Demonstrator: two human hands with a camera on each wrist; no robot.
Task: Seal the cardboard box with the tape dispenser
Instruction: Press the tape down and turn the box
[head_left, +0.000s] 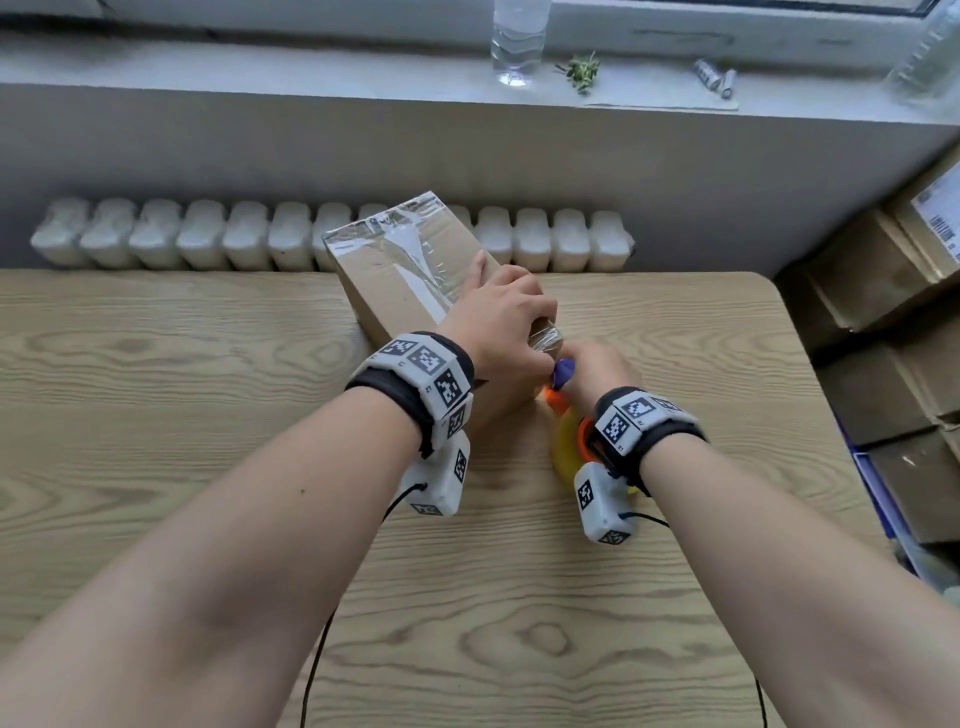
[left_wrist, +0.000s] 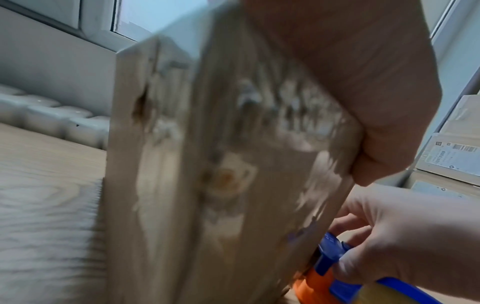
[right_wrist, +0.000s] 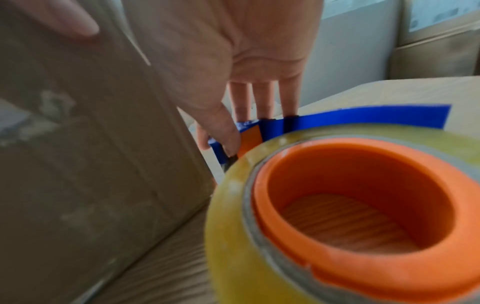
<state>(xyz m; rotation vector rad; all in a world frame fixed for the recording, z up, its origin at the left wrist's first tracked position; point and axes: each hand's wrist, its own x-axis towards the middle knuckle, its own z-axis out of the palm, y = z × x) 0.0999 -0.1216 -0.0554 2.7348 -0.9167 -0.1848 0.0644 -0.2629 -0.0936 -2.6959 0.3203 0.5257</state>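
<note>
On the bench (head_left: 156, 415), from above, the cardboard box (head_left: 395, 291) stood past centre toward twelve o'clock, my left hand (head_left: 498, 317) clamped over its near top edge. Seen from the left wrist, its wall looked light, stiff and tape-slick, best braced at corners. At five o'clock, my right hand (right_wrist: 233, 61) gripped the tape dispenser (right_wrist: 337, 205) by its blue frame.

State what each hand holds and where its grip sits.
The left hand grips the cardboard box over its near top corner. The right hand holds the tape dispenser by its blue front frame.
</note>
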